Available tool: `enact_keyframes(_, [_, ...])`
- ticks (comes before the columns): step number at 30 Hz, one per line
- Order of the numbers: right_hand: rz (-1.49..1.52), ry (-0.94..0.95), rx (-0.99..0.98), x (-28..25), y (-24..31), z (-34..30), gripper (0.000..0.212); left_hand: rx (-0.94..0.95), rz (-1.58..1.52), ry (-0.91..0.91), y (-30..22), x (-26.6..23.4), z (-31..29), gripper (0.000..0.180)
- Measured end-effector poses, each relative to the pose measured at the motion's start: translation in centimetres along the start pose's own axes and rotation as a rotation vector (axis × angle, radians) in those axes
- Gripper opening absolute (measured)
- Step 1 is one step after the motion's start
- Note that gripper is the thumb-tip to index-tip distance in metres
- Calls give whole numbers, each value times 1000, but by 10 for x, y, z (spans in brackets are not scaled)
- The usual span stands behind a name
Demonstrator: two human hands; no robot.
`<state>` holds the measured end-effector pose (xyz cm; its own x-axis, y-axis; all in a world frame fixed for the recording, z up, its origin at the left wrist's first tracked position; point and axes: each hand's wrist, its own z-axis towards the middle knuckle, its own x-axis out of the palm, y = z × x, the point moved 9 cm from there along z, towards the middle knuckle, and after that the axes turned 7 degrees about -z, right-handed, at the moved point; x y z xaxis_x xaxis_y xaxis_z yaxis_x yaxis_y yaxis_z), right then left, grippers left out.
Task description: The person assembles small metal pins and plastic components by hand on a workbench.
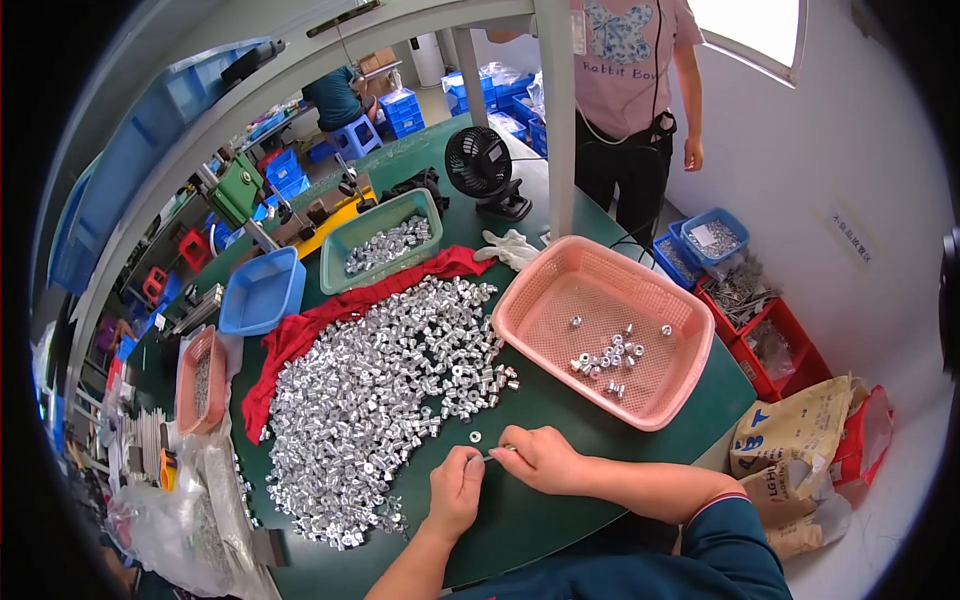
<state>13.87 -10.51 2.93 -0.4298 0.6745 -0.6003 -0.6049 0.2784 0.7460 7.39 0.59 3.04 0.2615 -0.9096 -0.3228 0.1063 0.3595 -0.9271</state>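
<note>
My left hand (456,490) is closed at the green table's near edge, its fingers and thumb pinched on a thin metal rod (488,458). My right hand (542,461) is closed too, right beside it, with the rod reaching across to its fingertips. A bit of silver shows at those fingertips, probably a small metal part, mostly hidden by the fingers. One loose silver ring-shaped part (475,437) lies on the table just beyond both hands. To the left spreads a large heap of small silver metal parts (350,400). A pink basket (660,400) at the right holds several similar parts.
A red cloth (262,385) borders the heap. Behind it stand a green basket (335,275) with parts, a blue bin (262,318), a white glove (510,248) and a black fan (480,165). A person (625,110) stands beyond the post. Sacks (795,440) stand at right.
</note>
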Motion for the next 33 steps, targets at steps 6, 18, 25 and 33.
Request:
enact_keyframes(6, [-139, -124, -241, -15, 19, -1, 19, -253, -420, 98, 27, 14, 3, 28])
enact_keyframes(18, [-299, -151, -397, -12, 33, -2, 26, -748, -881, 211, 50, 33, -12, 31])
enact_keyframes(25, [24, 1, -44, 4, -6, 0, 23, -69, -201, 113, 11, 18, 5, 17])
enact_keyframes(33, [632, 452, 503, 35, -30, -8, 35, 230, 45, 48, -13, 14, 7, 18])
